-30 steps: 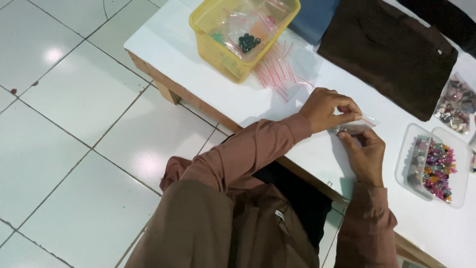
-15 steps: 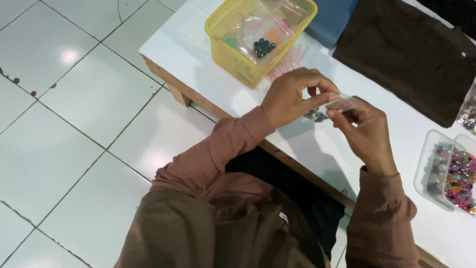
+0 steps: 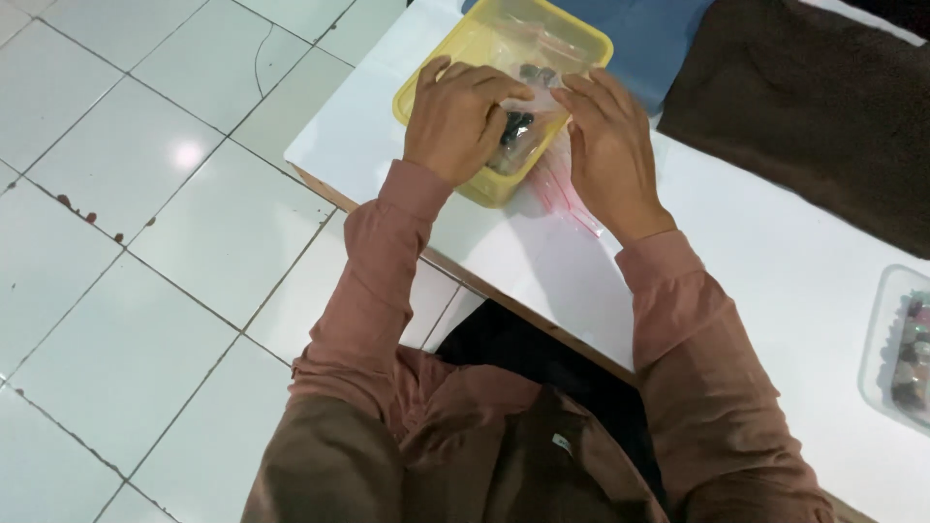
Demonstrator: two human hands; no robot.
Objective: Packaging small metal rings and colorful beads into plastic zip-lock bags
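Two bare hands are working at the near edge of a yellow plastic tray (image 3: 441, 77) that is sitting on a white table (image 3: 775, 281). Left hand (image 3: 460, 116) is lying palm down over the tray's near side, fingers curled loosely, fingertips pressing on a small clear bag of dark beads (image 3: 513, 136); whether it is actually pinching the bag cannot be told. Right hand (image 3: 610, 145) is lying palm down just beside it, fingers stretched toward the tray's near right corner and touching the same clear plastic, thumb tucked under out of sight, so its grip cannot be told either. That small bag is lying inside the tray against its near wall, between the two hands. More clear bags with dark contents are lying deeper in the tray (image 3: 538, 58). A bundle of empty clear bags with pink strips (image 3: 567, 189) is lying on the table under the right palm, sticking out toward the wrist. Both forearms are wearing dusty pink sleeves (image 3: 387, 281). Beyond the tray, a blue cloth (image 3: 659, 34) is lying beside a dark brown cloth (image 3: 823, 116). At the far right edge, a clear box of coloured beads (image 3: 906, 349) is sitting well apart. White floor tiles (image 3: 145, 242) are showing to the left.
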